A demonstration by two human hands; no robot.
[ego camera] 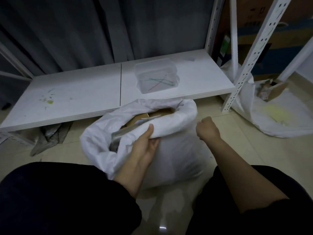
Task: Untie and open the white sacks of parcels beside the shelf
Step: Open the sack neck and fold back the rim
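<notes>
So, biggest first: a dark grey curtain point(84, 31) is hung across the whole back. In front of it a low white shelf board point(76, 99) is laid out wide, its front edge running just behind the sack. Pale floor tiles point(237, 150) are left bare to the right of the sack, so there's some room there.

The white sack point(177, 158) is stood on the floor between the person's knees, right up against the shelf edge. Its mouth is already open and the rim is rolled down, with brown cardboard parcels point(152, 116) seen inside. A second white sack point(271, 119) is slumped further right, past the perforated shelf upright point(250, 53), also open. A crumpled grey bag point(49, 136) is tucked under the shelf's left end.

A clear plastic box point(157, 77) is set on the shelf near the front edge, with thin coloured ties point(160, 81) lying in it.

The rolled rim is gripped by the left hand point(145, 146), thumb on top. The right hand point(207, 128) is curled into a fist just beside the rim, not touching it, and nothing is seen in it.
</notes>
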